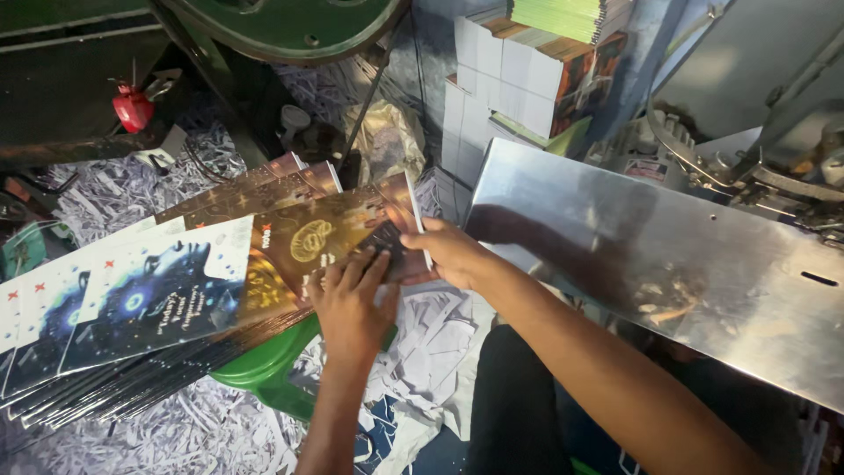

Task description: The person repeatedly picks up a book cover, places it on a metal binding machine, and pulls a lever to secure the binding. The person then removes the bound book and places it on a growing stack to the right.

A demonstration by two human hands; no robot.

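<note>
Nearest the camera, two bare forearms rise from the bottom edge, over a dark trouser leg and a floor littered with white paper trimmings [158, 435]. The left hand [350, 303] lies palm down with fingers spread flat, pressing on the near right corner of the top booklet [330, 237], a glossy brown and gold cover. The right hand [450, 253] comes in from the right, its forearm crossing low over the near edge of the steel plate, and curls its fingers around the right edge of the same booklet, thumb side uppermost, gripping the cover rather than lying open. That booklet tops a slanted, fanned stack of booklets [141, 308], whose lower copies show dark blue covers with white margins; the stack rests on a green plastic stool [264, 365], overhanging its left side. To the right, a broad shiny steel plate [668, 264] belonging to a machine stretches away, with grey machine parts [765, 114] above its far edge. Farther back, more shredded paper lies heaped, a red oil can [133, 107] stands at the far left, a large green wheel [290, 26] crosses the top, and piles of bound white book blocks [510, 84] stand against the blue wall.
</note>
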